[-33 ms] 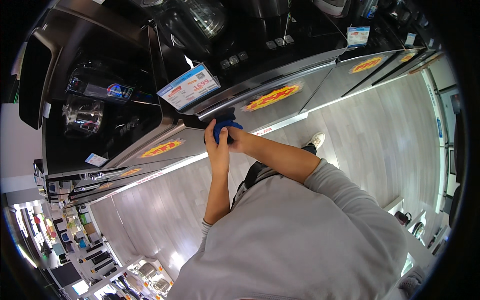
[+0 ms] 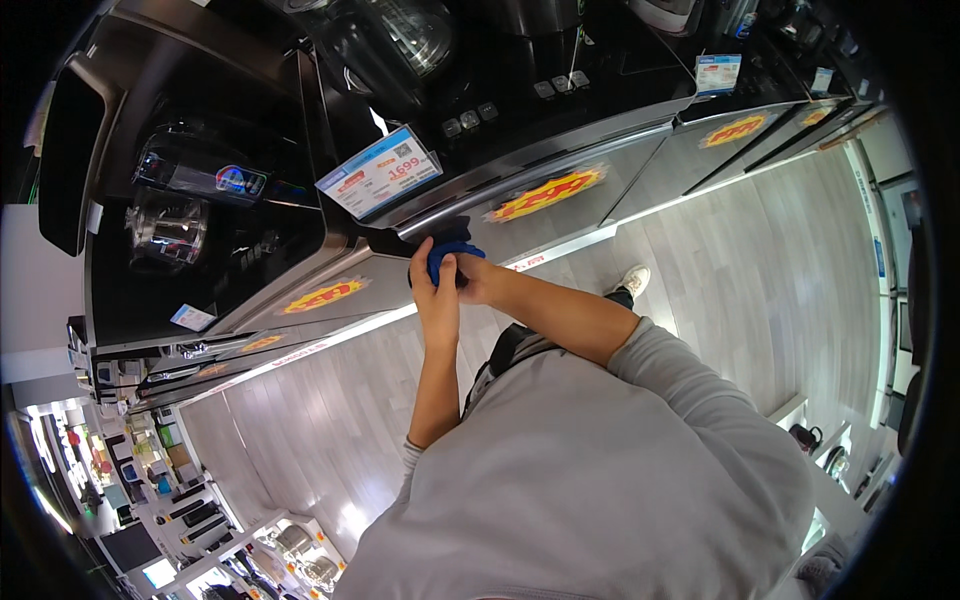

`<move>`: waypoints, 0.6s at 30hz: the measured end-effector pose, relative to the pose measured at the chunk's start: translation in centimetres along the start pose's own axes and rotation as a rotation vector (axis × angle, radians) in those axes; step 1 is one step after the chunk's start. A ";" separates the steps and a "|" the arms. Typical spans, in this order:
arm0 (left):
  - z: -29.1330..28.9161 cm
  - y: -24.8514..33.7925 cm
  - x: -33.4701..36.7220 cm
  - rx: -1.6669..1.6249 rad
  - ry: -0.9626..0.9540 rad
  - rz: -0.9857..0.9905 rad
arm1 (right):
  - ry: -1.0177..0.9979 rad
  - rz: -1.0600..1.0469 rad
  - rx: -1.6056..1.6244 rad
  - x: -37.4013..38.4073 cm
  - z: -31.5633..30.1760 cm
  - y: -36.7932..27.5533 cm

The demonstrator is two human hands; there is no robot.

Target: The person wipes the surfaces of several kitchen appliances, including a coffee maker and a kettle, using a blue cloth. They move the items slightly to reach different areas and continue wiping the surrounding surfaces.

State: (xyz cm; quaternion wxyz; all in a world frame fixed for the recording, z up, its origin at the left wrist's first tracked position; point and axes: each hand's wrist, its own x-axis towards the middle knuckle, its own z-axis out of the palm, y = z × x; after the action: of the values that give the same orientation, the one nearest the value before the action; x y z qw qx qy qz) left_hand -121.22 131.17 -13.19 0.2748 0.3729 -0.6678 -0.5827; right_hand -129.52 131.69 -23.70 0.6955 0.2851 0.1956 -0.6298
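Observation:
My two hands meet at the front of a dark appliance (image 2: 520, 225), just below its top edge. Between them is a bunched blue cloth (image 2: 455, 252). My left hand (image 2: 431, 285) presses against the cloth's left side, with its fingers pointing up and its thumb across the front. From the right, my right hand (image 2: 476, 283) is closed about the lower part of the cloth, and most of its fingers are hidden. Something dark shows between the hands, too small to make out. A price card (image 2: 378, 175) stands on the appliance just above my hands.
Glass jugs (image 2: 410, 40) and small square buttons (image 2: 468, 122) are on the black top. To the left, another appliance holds a wrapped dark item (image 2: 195, 170). A yellow and red sticker (image 2: 548, 192) is on the front panel. Shelves of goods (image 2: 190, 510) stand behind at lower left.

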 end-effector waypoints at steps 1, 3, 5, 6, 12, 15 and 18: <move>0.2 -0.2 0.1 -0.006 -0.008 -0.004 | 0.006 0.022 0.037 0.7 -0.8 -0.5; 0.6 -0.2 -0.3 -0.036 -0.007 0.010 | 0.016 0.071 0.100 1.0 -2.2 -1.6; 0.7 -1.9 0.3 -0.025 -0.087 -0.036 | 0.113 -0.075 -0.024 1.3 -4.6 -3.6; 1.6 -1.6 0.4 -0.030 -0.120 -0.018 | 0.132 -0.106 0.029 2.3 -7.0 -5.8; 2.5 -1.3 0.5 0.016 -0.147 -0.051 | 0.386 -0.292 0.160 -3.0 -13.4 -14.7; 2.8 -1.6 0.5 0.020 -0.140 -0.070 | 0.396 -0.352 0.239 -7.5 -14.5 -18.3; 3.1 -1.9 0.2 -0.030 -0.128 -0.073 | 0.366 -0.576 0.211 -14.3 -13.3 -20.7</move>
State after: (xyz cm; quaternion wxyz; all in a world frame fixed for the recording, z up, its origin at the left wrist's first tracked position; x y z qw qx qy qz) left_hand -123.43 132.70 -15.57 0.2157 0.3546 -0.6612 -0.6249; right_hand -150.65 150.26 -27.84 0.4097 0.3968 0.3231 -0.7552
